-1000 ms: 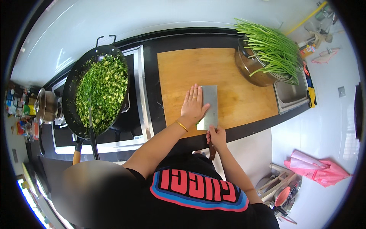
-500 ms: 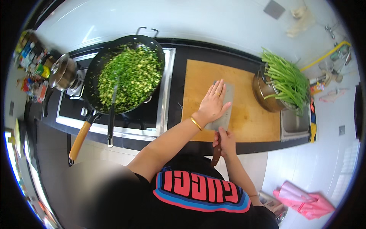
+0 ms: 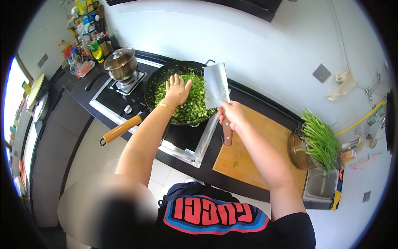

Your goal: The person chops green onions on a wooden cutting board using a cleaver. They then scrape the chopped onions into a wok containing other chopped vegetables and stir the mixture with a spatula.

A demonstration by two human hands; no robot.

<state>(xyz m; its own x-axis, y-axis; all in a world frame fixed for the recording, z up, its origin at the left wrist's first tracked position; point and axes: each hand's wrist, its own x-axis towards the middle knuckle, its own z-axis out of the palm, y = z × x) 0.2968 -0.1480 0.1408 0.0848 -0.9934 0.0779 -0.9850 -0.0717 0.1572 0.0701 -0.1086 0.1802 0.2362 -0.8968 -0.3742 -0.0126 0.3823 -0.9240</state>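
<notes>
Upper middle of the head view, wok: the wide, round, black metal wok [image 3: 161,74] sits on the black glass hob [image 3: 182,139], its pale wooden handle [image 3: 122,129] pointing to the left, probably so it can be grasped from the front.
Greens: finely chopped green-and-pale vegetable pieces [image 3: 192,111] fill the wok, whose high sloping wall appears to keep them gathered.
Left hand: the left hand [image 3: 177,91], with a gold bracelet [image 3: 166,106] at its wrist, reaches over the wok palm down, fingers spread apart and clasping nothing; whether it touches the pieces I cannot tell.
Right hand: well apart from the other, just right of centre, the right hand [image 3: 233,114] is clamped around the brown wooden handle of a broad steel cleaver [image 3: 216,85].
Cleaver: its blade points up beside the wok's right side; gripping low on the handle likely keeps the fingers off the metal.
Board: right of centre, a rectangular wooden cutting board [image 3: 253,153] lies next to the hob, seemingly for a short reach between them; small green scraps [image 3: 234,164] dot it.
Stalks: at right, long green stalks [image 3: 321,139] lie across a brownish round pot [image 3: 296,151], near the board, perhaps because the pot lifts them off the counter.
Saucepan: upper left, a lidded steel saucepan [image 3: 120,67] occupies the other burner, its black handle turned away from the wok, presumably leaving that side free.
</notes>
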